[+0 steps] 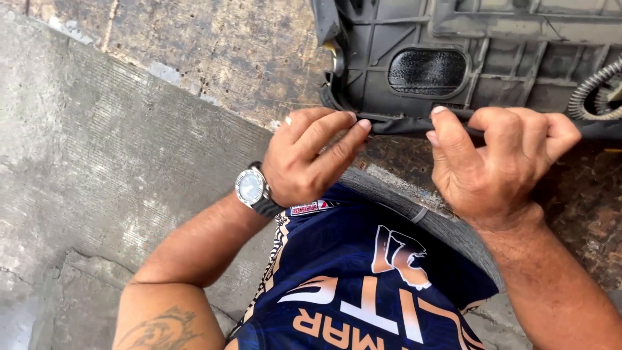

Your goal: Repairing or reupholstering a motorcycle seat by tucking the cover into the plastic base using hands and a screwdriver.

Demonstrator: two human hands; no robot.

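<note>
**Both hands on the black edging of a grey plastic panel**

At the far left of the frame lies a rough concrete floor (97, 162), grey and scored, with a stained, rust-brown surface (246, 58) meeting it along a slanted line in the upper left.

Left of centre, the left hand (310, 159) comes up from the lower left, a wristwatch (251, 188) with a pale round dial on its wrist. Its fingers are closed narrow, thumb and forefinger pinching the left end of a black edging strip (398, 124) just below the panel's lower left corner.

Across the upper centre and upper right sits the grey plastic panel (505, 58), ribbed on its face, with a black textured oval inset (427, 71). The strip runs along the panel's bottom edge, touching it.

Right of centre, the right hand (495, 165) is clenched around the same strip, fingers curled over the top and thumb pressed against it from below.

At the far right edge a ribbed grey hose (593, 87) curves beside the panel.

Along the bottom centre, the person's dark blue printed shirt (350, 279) fills the frame between the two forearms.
</note>
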